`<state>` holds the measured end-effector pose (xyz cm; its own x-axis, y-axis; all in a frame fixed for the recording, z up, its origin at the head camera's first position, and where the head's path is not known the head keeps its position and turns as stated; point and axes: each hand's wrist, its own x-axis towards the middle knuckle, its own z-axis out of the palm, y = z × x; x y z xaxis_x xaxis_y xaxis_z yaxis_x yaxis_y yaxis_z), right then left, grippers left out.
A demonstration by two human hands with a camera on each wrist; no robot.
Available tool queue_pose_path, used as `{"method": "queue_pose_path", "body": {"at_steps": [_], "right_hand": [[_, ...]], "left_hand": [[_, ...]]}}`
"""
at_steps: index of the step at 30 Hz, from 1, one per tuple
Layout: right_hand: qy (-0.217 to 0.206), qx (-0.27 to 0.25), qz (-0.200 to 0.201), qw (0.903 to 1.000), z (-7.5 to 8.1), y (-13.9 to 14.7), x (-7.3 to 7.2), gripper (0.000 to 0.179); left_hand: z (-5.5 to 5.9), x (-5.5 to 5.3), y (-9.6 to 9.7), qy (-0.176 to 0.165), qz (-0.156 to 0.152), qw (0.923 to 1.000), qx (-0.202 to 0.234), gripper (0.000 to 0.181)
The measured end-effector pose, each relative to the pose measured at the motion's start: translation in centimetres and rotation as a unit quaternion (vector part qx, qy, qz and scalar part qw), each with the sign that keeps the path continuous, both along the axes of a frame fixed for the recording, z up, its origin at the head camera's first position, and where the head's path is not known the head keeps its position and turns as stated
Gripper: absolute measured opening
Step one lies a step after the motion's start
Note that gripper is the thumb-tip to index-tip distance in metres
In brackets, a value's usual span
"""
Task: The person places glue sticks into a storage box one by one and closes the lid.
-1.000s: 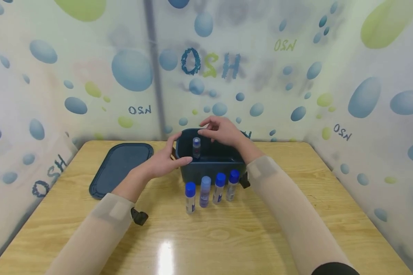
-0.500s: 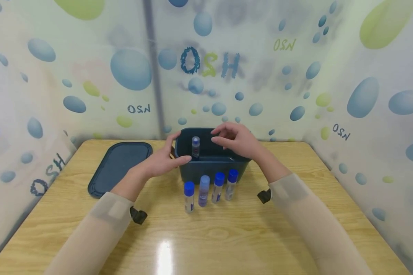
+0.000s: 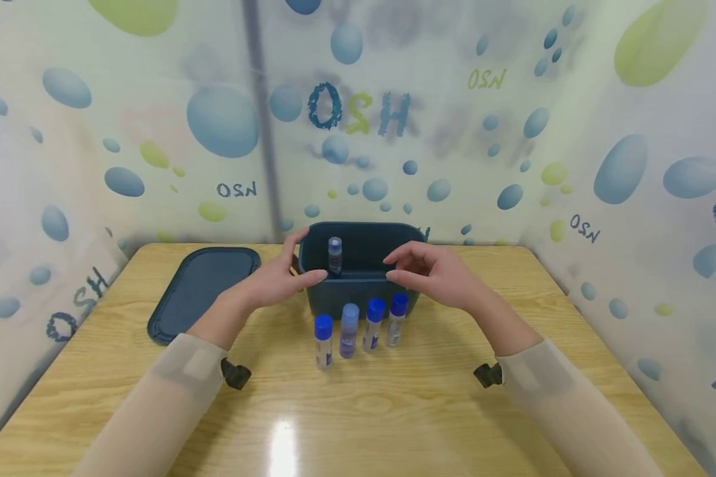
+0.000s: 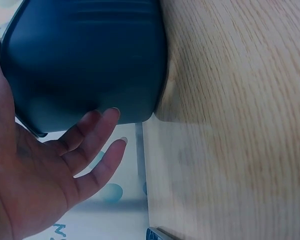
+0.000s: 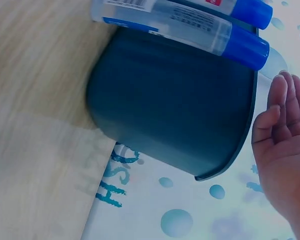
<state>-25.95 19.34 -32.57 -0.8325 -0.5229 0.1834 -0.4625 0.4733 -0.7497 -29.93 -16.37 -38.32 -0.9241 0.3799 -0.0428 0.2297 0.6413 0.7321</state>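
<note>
A dark blue plastic bin (image 3: 364, 291) stands at the back of the table. My left hand (image 3: 277, 278) holds its left end, thumb over the front rim and index finger at the far rim; in the left wrist view the other fingers (image 4: 90, 145) lie loosely at the outer wall. One slim clear bottle with a blue cap (image 3: 335, 255) stands upright inside, at the left. My right hand (image 3: 432, 271) hovers over the bin's front right corner, fingers loosely bent and holding nothing. Several slim bottles (image 3: 347, 341) with blue caps stand in a row before the bin.
A dark blue lid (image 3: 205, 291) lies flat on the wooden table (image 3: 382, 411) to the left of the bin. Right behind the bin rises a patterned curtain wall (image 3: 364, 165), with more of it on both sides.
My right hand has drawn back from above the bin's inside toward its front right corner, moving right and nearer. My left hand stays at the bin's left end.
</note>
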Motion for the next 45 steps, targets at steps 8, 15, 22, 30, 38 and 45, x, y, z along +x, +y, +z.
{"method": "queue_pose_path", "body": {"at_steps": [8,15,22,30,38,45], "right_hand": [[0.016,0.034,0.004,0.9993,-1.1,1.2,1.3,0.027],[0.017,0.032,0.001,0.9993,-2.1,1.5,2.1,0.031],[0.015,0.033,0.000,0.9994,-2.9,1.8,2.8,0.034],[0.006,0.029,-0.008,0.9995,-3.8,2.0,3.0,0.039],[-0.003,0.029,-0.015,0.9994,-4.9,2.0,2.9,0.039],[-0.026,0.012,-0.020,0.9994,-5.7,1.9,2.9,0.038]], "left_hand": [[0.2,0.1,-0.2,-0.002,0.006,1.0000,0.002,0.109],[0.3,0.1,-0.2,0.003,0.003,1.0000,0.004,0.109],[-0.1,0.3,-0.1,0.022,0.014,0.9996,0.003,0.109],[-0.3,0.6,-0.1,0.030,0.021,0.9993,0.008,0.108],[-0.2,0.6,0.1,0.025,0.023,0.9994,0.008,0.109],[-0.2,0.4,0.1,0.016,0.018,0.9997,0.009,0.110]]}}
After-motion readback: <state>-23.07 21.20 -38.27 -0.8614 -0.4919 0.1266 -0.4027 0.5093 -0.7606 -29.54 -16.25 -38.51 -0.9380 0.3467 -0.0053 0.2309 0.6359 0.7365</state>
